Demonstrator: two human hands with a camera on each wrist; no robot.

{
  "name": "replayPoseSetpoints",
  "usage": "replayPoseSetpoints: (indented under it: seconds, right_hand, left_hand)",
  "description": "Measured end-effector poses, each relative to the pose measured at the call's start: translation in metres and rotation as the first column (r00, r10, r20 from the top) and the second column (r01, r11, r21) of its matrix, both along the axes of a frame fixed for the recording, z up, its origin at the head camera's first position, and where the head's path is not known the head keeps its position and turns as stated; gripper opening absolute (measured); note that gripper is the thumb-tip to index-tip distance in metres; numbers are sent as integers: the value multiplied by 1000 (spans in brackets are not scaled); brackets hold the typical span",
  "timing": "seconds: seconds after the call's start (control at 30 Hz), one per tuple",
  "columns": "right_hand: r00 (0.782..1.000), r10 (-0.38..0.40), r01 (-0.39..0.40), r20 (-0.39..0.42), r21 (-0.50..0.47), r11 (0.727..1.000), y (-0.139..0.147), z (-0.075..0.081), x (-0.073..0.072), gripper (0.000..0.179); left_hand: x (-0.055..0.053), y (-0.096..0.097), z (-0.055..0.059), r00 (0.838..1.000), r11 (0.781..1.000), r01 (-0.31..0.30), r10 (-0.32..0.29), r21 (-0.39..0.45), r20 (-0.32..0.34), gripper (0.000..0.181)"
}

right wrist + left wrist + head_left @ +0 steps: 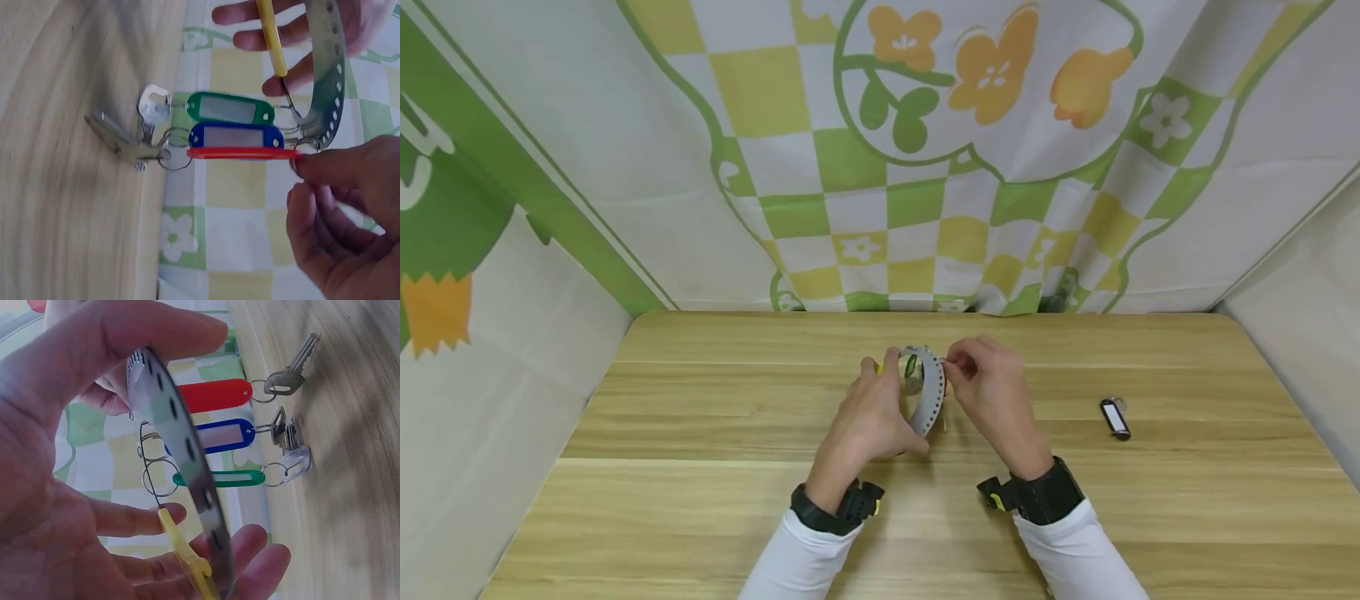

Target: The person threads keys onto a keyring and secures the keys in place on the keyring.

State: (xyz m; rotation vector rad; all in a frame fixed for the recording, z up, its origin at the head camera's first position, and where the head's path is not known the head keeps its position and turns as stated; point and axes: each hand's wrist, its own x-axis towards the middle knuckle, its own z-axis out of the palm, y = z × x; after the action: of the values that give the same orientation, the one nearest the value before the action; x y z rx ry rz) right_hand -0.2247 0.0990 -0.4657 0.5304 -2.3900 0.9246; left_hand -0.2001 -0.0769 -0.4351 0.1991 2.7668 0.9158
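My left hand (868,417) grips a curved grey metal band (932,392) with a row of holes along it. A thin wire with a yellow sleeve (187,547) joins this band. Split rings at the wire carry a green key tag (240,479) and a blue key tag (245,430). My right hand (996,396) pinches the ring end of a red key tag (244,152) beside them, thumb against forefinger. Whether that ring is on the wire is hard to tell. Metal keys (286,381) dangle from the far ends of the tags, above the table.
A black key tag (1115,418) with a white label and a ring lies on the wooden table (700,500), right of my hands. Behind the table's back edge hangs a patterned curtain (850,167). White cloth walls (1300,350) stand at the sides.
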Motion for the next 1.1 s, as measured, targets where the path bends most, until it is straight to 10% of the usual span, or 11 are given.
replayPoseSetpoints:
  seconds: [0.3,0.77,1.1]
  right_hand:
    - [976,-124,141,178,-91,986,-6,1,1,11]
    - [984,134,-128,-114,59,990,8,0,-3,15]
    - [999,-36,36,-4,-60,998,0,-2,-2,14]
  left_hand:
    - [0,3,-1,1000,1000,-13,13,0,-15,129]
    - [1,-6,3,998,998,58,-58,19,13,128]
    - [1,-2,3,999,1000,9,-8,30,-35,130]
